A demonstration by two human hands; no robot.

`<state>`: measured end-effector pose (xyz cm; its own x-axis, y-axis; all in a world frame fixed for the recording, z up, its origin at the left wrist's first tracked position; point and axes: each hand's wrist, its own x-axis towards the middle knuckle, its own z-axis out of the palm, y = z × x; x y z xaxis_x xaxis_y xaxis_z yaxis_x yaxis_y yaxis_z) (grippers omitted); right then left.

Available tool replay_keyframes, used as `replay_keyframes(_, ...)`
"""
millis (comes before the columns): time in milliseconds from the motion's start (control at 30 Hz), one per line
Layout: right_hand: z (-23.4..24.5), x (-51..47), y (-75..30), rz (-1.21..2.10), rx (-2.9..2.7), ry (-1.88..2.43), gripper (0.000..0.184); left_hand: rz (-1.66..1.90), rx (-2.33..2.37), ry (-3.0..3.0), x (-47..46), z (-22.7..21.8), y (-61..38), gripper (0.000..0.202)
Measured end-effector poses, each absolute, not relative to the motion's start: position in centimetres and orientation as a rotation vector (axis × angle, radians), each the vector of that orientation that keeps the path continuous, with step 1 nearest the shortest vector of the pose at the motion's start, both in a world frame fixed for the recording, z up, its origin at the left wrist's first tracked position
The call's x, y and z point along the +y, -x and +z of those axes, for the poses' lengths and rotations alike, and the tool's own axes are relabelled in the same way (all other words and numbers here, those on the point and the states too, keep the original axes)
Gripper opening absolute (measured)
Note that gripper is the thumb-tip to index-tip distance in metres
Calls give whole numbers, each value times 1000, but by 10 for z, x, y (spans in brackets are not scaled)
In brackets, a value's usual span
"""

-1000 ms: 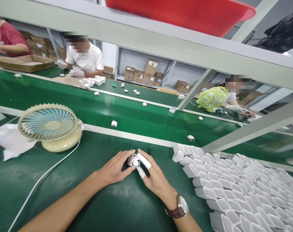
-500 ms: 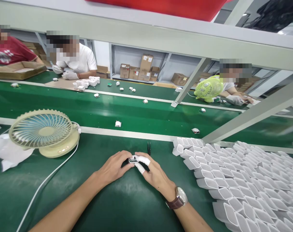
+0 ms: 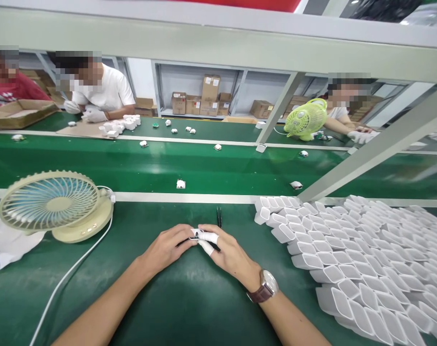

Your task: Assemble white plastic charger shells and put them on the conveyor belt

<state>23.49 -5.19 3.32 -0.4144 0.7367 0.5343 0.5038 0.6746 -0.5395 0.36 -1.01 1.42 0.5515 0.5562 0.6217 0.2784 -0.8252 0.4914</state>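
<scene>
My left hand (image 3: 167, 248) and my right hand (image 3: 228, 254) meet over the green table (image 3: 175, 307), both pinching one small white plastic part (image 3: 195, 234) between their fingertips. White finger cots cover my right thumb and forefinger, and a brown-strapped watch (image 3: 265, 286) sits on that wrist. Black tweezers (image 3: 218, 216) lie just beyond my right hand. A large pile of white plastic shells (image 3: 348, 254) lies to the right, close to my right forearm.
A beige desk fan (image 3: 50, 204) with a white cable (image 3: 70, 274) stands at the left. The green conveyor belt (image 3: 95, 166) beyond carries small white parts (image 3: 181, 183). Three people sit across it, beside a green fan (image 3: 305, 118) and cardboard trays. A slanted metal frame post (image 3: 369, 154) crosses at right.
The small white part has been turned flatter between my fingertips, and both hands have stayed together. The camera tilted, shifting the scene.
</scene>
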Motion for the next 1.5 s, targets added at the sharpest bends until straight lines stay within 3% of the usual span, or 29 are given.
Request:
replay_keyframes(267,33,-53,-234,337,-2164,1031,24,1070,746,-2464,-12,17,-3,13)
replay_keyframes(433,32,-54,-233,318,-2183,1072,33,1063,782,-2405,-14,15,-4,11)
replay_keyframes(633,36,-55,-231,390,-2169,1077,37,916,1000,-2139,-19,14,-6,23)
replay_keyframes(1100,44,-49,-226,553,-2148,1029,34,909,956,-2030,-21,15,-10,27)
replay_keyframes(1500,47,-53,-227,406,-2230,1062,40,934,951,-2029,-22,16,-11,27)
